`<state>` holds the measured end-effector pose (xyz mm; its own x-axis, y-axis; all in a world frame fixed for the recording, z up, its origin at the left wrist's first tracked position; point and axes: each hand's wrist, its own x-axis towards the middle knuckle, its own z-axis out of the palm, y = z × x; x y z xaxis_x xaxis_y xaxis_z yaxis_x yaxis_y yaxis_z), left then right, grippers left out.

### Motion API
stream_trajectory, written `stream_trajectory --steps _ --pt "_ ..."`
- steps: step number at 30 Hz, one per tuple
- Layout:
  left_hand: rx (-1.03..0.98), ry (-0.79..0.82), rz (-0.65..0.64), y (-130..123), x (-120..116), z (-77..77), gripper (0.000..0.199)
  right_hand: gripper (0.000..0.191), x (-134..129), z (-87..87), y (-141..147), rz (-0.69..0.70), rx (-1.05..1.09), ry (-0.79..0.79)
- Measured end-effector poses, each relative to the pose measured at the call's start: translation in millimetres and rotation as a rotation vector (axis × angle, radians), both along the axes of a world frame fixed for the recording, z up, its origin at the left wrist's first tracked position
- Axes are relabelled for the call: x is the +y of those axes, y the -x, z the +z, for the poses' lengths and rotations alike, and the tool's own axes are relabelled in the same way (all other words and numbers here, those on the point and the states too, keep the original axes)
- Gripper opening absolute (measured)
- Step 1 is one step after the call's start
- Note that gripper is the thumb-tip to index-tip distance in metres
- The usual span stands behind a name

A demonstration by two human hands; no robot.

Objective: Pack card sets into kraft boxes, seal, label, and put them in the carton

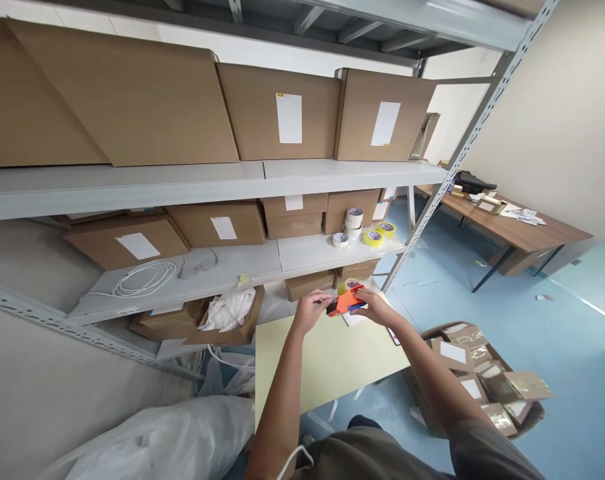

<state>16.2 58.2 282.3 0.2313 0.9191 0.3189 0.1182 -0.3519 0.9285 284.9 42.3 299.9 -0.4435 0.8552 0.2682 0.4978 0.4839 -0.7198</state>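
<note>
Above the far part of a pale yellow table (327,367), an orange tape dispenser (346,301) with a yellow tape roll (349,285) in it is held up. My right hand (374,307) is wrapped round its right side. My left hand (313,309) is at the dispenser's dark front end, fingers pinched together; whatever lies between them is too small to make out. Under the dispenser a white sheet (353,319) lies on the table, and a phone-like object (393,336) rests by my right forearm.
Metal shelving (212,183) with cardboard boxes (292,110) stands ahead. White tape rolls (353,223) and yellow ones (373,238) sit on the middle shelf. A large carton of small boxes (477,380) is on the floor at right; plastic bags (167,440) lie at left.
</note>
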Motion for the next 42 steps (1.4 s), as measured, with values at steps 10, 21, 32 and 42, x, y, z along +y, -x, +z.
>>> stream_trajectory --steps 10,21,32,42 --pt "0.016 -0.143 0.489 -12.7 10.8 19.5 0.033 0.04 36.2 0.3 -1.5 -0.016 0.061 0.128" --pt "0.235 -0.109 0.603 -25.5 23.8 24.2 0.074 0.03 93.3 -32.4 -21.4 -0.193 0.062 -0.041" --pt "0.221 0.011 0.79 -0.9 -23.1 4.5 0.077 0.03 232.0 -43.7 37.4 -0.216 -0.312 -0.204" --pt "0.248 0.083 0.984 7.4 -80.3 2.3 0.064 0.027 282.6 -66.8 75.9 -0.205 -0.409 -0.17"
